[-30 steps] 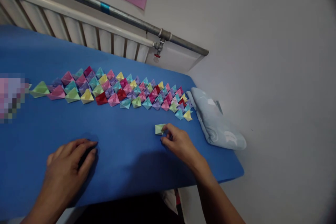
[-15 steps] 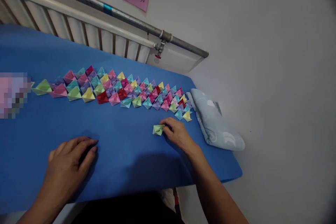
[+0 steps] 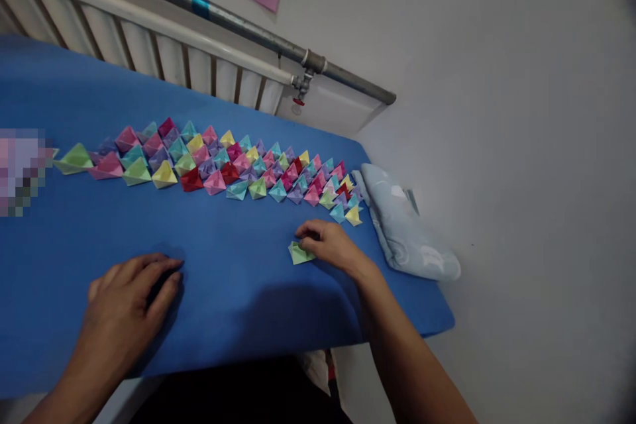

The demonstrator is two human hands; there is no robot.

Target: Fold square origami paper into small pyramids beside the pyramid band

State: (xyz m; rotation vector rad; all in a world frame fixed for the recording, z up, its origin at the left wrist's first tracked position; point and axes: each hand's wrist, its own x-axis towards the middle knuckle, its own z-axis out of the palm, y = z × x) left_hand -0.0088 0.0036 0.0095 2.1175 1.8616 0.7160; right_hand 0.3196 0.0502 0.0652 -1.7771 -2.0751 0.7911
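Observation:
A light green folded paper boat [image 3: 298,254] is at the fingertips of my right hand [image 3: 332,244], low over the blue sheet. The thumb and fingers curl at its top edge, and part of the boat is hidden behind them. Over to the left, my left hand [image 3: 126,298] rests on the sheet with nothing in it, its thumb apart from the loosely bent fingers. Beyond both hands, several rows of colourful paper boats [image 3: 241,163] stretch across the sheet. A yellow boat [image 3: 353,215] and a light blue one [image 3: 338,213] lie nearest to my right hand.
A folded pale blue patterned cloth [image 3: 405,225] lies at the right end of the blue-covered bed [image 3: 223,318]. Along the back runs a white radiator [image 3: 169,59] with a metal pipe above it. A blurred patch [image 3: 20,169] covers something at the left.
My right hand has shifted its hold on the green boat, and the boat has turned and tilted. My left hand stays resting. The whole view has shifted slightly.

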